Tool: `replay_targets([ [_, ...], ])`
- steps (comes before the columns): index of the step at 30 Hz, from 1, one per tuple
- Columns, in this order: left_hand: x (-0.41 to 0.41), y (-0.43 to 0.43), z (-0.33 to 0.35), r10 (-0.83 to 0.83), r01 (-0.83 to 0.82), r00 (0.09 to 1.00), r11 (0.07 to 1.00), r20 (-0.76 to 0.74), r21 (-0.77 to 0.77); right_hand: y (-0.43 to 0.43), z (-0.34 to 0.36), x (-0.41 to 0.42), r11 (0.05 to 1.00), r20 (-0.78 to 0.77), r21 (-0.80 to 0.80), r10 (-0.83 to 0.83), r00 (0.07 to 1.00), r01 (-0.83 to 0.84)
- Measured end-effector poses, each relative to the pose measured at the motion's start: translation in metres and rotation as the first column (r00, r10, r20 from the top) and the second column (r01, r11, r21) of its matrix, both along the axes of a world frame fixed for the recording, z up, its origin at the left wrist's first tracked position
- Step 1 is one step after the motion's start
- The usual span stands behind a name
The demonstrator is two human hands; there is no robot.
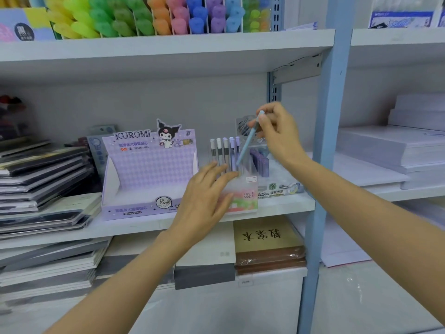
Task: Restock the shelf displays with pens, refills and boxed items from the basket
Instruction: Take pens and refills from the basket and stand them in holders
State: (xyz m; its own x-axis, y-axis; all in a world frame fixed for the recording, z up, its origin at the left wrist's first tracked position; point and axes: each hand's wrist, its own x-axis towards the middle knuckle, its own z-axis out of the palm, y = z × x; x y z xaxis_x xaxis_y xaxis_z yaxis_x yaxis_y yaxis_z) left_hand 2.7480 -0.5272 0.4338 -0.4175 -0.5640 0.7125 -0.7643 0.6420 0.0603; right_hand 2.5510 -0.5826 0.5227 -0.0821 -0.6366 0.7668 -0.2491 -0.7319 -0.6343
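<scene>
A clear pen display box (248, 196) marked FRUIT SODA stands on the middle shelf (144, 225). Several upright pens (222, 150), white and purple, stand in it. My right hand (277, 133) pinches a light blue pen (248, 141) by its top end, tilted, its tip down among the standing pens. My left hand (207, 196) rests with straight fingers on the front left of the display box. To the left stands a purple KUROMI lead-refill display box (147, 169) with nothing visible inside. No basket is in view.
Stacks of notebooks (41, 179) fill the shelf's left side. A second clear display (262, 162) with purple pens stands behind right. Coloured highlighters (149, 18) line the shelf above. A blue upright post (325, 165) divides off stacked paper reams (390, 150). Yellow and brown packs (267, 244) lie below.
</scene>
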Motion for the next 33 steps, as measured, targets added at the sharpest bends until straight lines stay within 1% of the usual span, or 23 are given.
replay_targets([
  [2,0.001,0.000,-0.003,0.009,-0.009,1.000,1.000,0.013,-0.012,-0.005,-0.013,0.004,0.999,-0.121,0.034,-0.029,0.992,0.034],
  [4,0.001,0.000,-0.004,0.016,-0.016,1.000,1.000,0.019,-0.018,-0.008,-0.023,0.009,0.998,-0.205,0.040,-0.039,0.978,0.048],
  [10,0.002,0.000,-0.006,0.027,-0.027,0.999,1.000,0.020,-0.006,-0.010,-0.018,0.007,0.996,-0.345,-0.009,-0.091,0.934,0.094],
  [14,0.003,0.001,-0.008,0.043,-0.043,0.999,0.999,0.026,-0.022,-0.013,-0.015,0.011,0.996,-0.387,0.000,-0.085,0.918,0.092],
  [17,0.003,0.000,-0.010,0.061,-0.060,0.997,0.998,0.036,-0.036,-0.019,-0.020,0.016,0.986,-0.400,-0.024,-0.162,0.902,0.167],
  [19,0.002,0.001,-0.011,0.068,-0.066,0.997,0.997,0.043,-0.040,-0.024,-0.023,0.017,0.970,-0.427,-0.028,-0.229,0.875,0.241],
  [21,0.003,0.001,-0.011,0.068,-0.066,0.997,0.997,0.046,-0.045,-0.028,-0.024,0.018,0.956,-0.476,0.037,-0.240,0.846,0.291],
  [23,0.002,0.001,-0.009,0.066,-0.064,0.997,0.998,0.047,-0.029,-0.028,-0.023,0.016,0.946,-0.501,0.123,-0.202,0.842,0.300],
  [24,0.002,0.002,-0.009,0.063,-0.062,0.997,0.998,0.046,-0.024,-0.025,-0.023,0.015,0.946,-0.496,0.129,-0.198,0.846,0.297],
  [25,0.002,0.003,-0.009,0.059,-0.058,0.997,0.998,0.047,-0.033,-0.018,-0.024,0.014,0.953,-0.471,0.098,-0.210,0.857,0.288],
  [26,0.003,0.006,-0.009,0.059,-0.056,0.997,0.997,0.047,-0.052,-0.009,-0.024,0.015,0.964,-0.421,0.027,-0.229,0.878,0.264],
  [28,0.007,0.013,-0.016,0.062,-0.059,0.998,0.991,0.019,-0.118,0.018,-0.026,0.024,0.966,-0.301,-0.187,-0.231,0.925,0.180],
  [29,0.012,0.018,-0.023,0.060,-0.062,0.998,0.984,-0.015,-0.167,0.033,-0.029,0.031,0.952,-0.267,-0.280,-0.201,0.942,0.124],
  [30,0.018,0.023,-0.033,0.058,-0.070,0.997,0.972,-0.058,-0.223,0.049,-0.036,0.039,0.941,-0.266,-0.335,-0.145,0.953,0.050],
  [31,0.025,0.028,-0.047,0.060,-0.086,0.993,0.959,-0.103,-0.268,0.064,-0.045,0.049,0.937,-0.296,-0.345,-0.062,0.953,-0.046],
  [32,0.034,0.033,-0.064,0.068,-0.107,0.988,0.952,-0.141,-0.288,0.078,-0.058,0.060,0.934,-0.347,-0.321,0.038,0.937,-0.156],
  [33,0.043,0.038,-0.083,0.082,-0.126,0.982,0.954,-0.167,-0.273,0.089,-0.075,0.071,0.927,-0.409,-0.270,0.134,0.903,-0.260],
])
